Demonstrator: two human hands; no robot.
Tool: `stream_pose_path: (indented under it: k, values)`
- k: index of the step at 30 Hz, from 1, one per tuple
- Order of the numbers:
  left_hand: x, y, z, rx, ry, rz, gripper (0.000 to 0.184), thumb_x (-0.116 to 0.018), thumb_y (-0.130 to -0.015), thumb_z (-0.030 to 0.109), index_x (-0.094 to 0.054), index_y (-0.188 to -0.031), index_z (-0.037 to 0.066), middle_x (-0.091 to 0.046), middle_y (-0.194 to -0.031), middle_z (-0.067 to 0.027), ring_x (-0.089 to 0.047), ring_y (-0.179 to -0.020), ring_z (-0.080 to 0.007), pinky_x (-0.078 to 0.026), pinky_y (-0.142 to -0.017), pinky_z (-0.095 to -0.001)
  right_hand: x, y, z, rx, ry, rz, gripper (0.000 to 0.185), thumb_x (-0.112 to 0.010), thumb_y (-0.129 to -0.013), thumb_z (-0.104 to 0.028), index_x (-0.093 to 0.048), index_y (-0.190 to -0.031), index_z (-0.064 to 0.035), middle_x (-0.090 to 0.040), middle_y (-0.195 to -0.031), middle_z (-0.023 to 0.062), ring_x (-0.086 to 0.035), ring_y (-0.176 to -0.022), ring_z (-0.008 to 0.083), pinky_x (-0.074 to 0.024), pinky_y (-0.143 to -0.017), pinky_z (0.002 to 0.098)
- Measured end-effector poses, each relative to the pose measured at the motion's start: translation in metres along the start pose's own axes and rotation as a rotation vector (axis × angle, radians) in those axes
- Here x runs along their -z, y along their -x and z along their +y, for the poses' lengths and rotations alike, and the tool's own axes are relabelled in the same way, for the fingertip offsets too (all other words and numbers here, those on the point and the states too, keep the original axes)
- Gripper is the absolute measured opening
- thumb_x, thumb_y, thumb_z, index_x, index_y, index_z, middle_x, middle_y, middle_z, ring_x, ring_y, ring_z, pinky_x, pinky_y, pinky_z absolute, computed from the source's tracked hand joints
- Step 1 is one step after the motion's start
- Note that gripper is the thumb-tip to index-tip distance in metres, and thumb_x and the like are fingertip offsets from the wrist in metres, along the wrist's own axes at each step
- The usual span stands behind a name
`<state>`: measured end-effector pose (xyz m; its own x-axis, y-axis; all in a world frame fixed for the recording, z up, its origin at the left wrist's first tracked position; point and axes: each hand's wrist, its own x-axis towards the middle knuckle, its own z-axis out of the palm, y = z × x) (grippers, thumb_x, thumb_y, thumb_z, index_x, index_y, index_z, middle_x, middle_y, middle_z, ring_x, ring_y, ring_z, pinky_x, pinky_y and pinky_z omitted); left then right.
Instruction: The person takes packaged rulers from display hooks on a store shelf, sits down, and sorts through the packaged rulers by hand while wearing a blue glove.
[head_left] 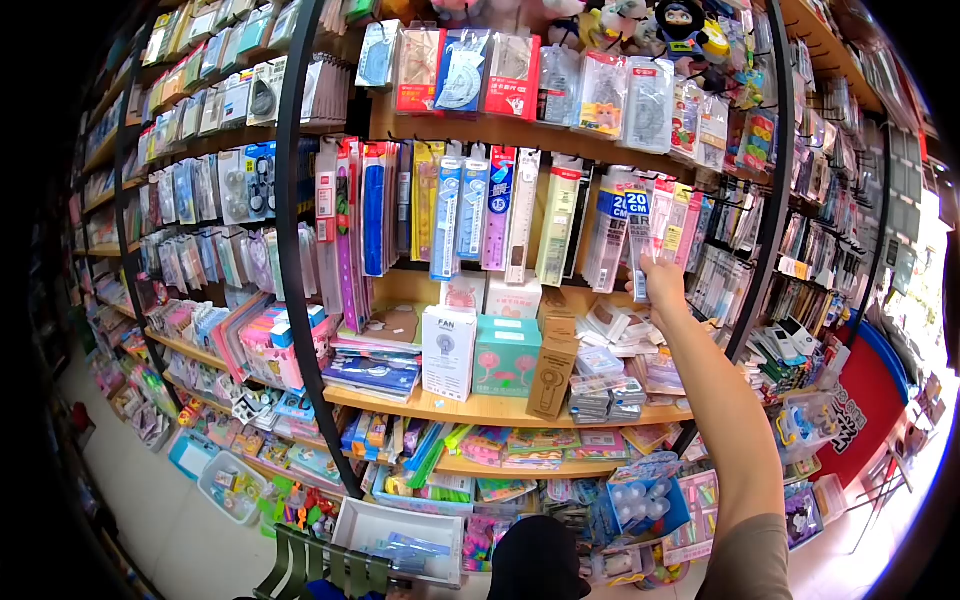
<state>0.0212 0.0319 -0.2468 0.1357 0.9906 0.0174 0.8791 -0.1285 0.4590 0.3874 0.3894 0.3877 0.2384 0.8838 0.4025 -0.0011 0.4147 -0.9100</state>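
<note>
The narrow pack (640, 238) is long and flat, with a blue label (637, 204) near its top which reads "20 CM"; it is nearly upright, beside a similar pack (602, 245), its lower end partly covered

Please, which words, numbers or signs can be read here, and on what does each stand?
"20 CM": ruler packet in the right hand
"20": neighbouring packet to its left
"15", probably: blue-topped packet
"FAN": white box
Remaining print is too small or blurred, including lettering on the red panel.
</note>
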Motion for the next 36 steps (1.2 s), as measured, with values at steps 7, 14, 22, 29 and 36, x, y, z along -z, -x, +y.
stream_pose_path:
  k: [7,14,22,29,36]
  values:
    - [-0.022,-0.006,-0.027,0.003,-0.05,0.343,0.016,-0.058,-0.066,0.021,-0.062,-0.076,0.01,-0.057,-0.087,-0.0145,-0.049,-0.089,-0.0366,-0.038,-0.077,-0.0475,-0.012,-0.043,0.026,-0.02,0.136,0.096,0.023,-0.056,-0.081,-0.022,-0.054,-0.086,-0.0004,-0.056,-0.07,0.0078,-0.056,-0.055,0.0168,-0.0465,-0.048,0.0338]
    - [0.072,-0.002,0.03,0.211,0.075,0.192,0.016,-0.055,-0.072,0.015,-0.058,-0.082,0.003,-0.056,-0.089,-0.0176,-0.05,-0.09,-0.0342,-0.041,-0.079,-0.0413,-0.003,-0.075,0.093,0.297,0.707,0.083,0.041,-0.061,-0.075,-0.036,-0.058,-0.086,0.0036,-0.058,-0.071,0.0099,-0.055,-0.067,0.0176,-0.0443,-0.063,0.0304]
    - [0.153,-0.007,0.073,0.297,0.247,0.419,0.004,-0.054,-0.072,0.006,-0.055,-0.073,0.003,-0.056,-0.073,-0.0155,-0.054,-0.072,-0.0346,-0.044,-0.064,-0.041,-0.058,0.126,0.12,0.326,0.504,-0.371,0.01,-0.055,-0.079,-0.007,-0.054,-0.087,-0.0021,-0.056,-0.079,0.0075,-0.053,-0.071,0.0145,-0.0421,-0.064,0.0264]
    - [0.185,-0.002,0.067,0.317,-0.188,0.345,0.049,-0.068,-0.066,0.019,-0.049,-0.11,0.009,-0.039,-0.12,-0.0194,-0.035,-0.111,-0.0411,-0.033,-0.091,-0.0453,-0.079,0.305,0.346,-0.413,0.211,-1.135,0.012,-0.053,-0.078,-0.012,-0.059,-0.08,-0.0025,-0.06,-0.065,0.0067,-0.056,-0.06,0.0133,-0.0453,-0.054,0.0285]
    - [0.115,0.034,0.083,0.161,-0.554,-0.277,0.046,-0.058,-0.073,0.035,-0.051,-0.116,0.019,-0.019,-0.138,-0.012,-0.013,-0.128,-0.0361,-0.015,-0.09,-0.0689,-0.095,0.335,0.348,-0.292,0.397,-1.392,0.024,-0.057,-0.076,-0.023,-0.06,-0.093,-0.0045,-0.062,-0.08,0.0141,-0.06,-0.074,0.0305,-0.0465,-0.064,0.039]
